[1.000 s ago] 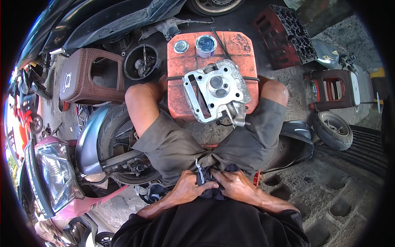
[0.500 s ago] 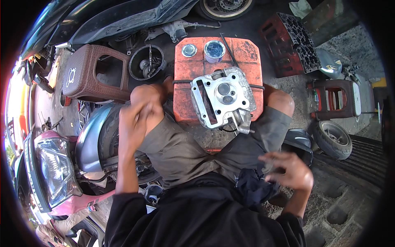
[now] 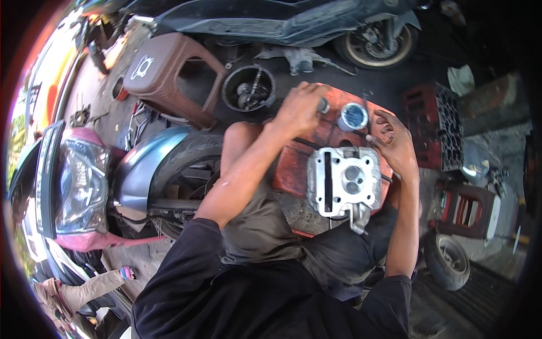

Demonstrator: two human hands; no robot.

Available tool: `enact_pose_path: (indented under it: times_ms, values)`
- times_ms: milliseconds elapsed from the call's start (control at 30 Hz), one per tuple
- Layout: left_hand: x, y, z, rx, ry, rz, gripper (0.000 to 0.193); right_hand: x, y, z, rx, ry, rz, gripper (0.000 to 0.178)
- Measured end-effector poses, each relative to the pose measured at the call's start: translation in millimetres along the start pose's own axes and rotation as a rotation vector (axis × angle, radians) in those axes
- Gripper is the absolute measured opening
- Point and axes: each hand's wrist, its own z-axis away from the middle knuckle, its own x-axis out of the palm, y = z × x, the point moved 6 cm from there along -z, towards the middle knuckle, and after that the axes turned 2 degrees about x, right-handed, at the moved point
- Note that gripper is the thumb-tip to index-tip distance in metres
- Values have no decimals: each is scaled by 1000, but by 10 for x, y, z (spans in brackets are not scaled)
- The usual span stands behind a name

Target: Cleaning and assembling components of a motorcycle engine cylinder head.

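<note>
A bare metal cylinder head [image 3: 354,179] with two valves in its round chamber lies on the worn orange box [image 3: 291,164] between my knees. Behind it stands a small open tin [image 3: 353,117] of dark blue-grey stuff. My left hand [image 3: 303,110] reaches over the box's far left part, its fingers closed round the tin's round lid [image 3: 323,105], which they partly cover. To the right of the tin, my right hand [image 3: 397,141] hovers with bent fingers spread apart and nothing seen in them. A dark rod on the box is partly hidden near this hand.
A brown plastic stool [image 3: 164,73] and a black tub [image 3: 248,89] of metal parts stand at the far left. A red crate [image 3: 432,124] is at the right. A motorcycle [image 3: 237,22] stretches across the back; a pink scooter front [image 3: 84,186] stands left. A person's leg shows lower left.
Both hands have moved from beside my thighs to the box; the left has closed round the lid. The cylinder head sits turned more squarely in view, and the whole view has shifted.
</note>
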Motion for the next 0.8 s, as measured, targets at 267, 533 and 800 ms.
enact_pose_path:
  times_ms: [267, 533, 800]
  values:
    - [-59, 46, 16, -69, 32, 90, 56, 337, -50, -276, -106, 1, -9, 95]
    - [50, -147, -34, -444, 4, 894, 45, 497, 43, -335, -111, 40, -56, 96]
    - [154, -116, -28, -546, 3, 1723, 34, 511, 40, -322, -107, 39, -104, 98]
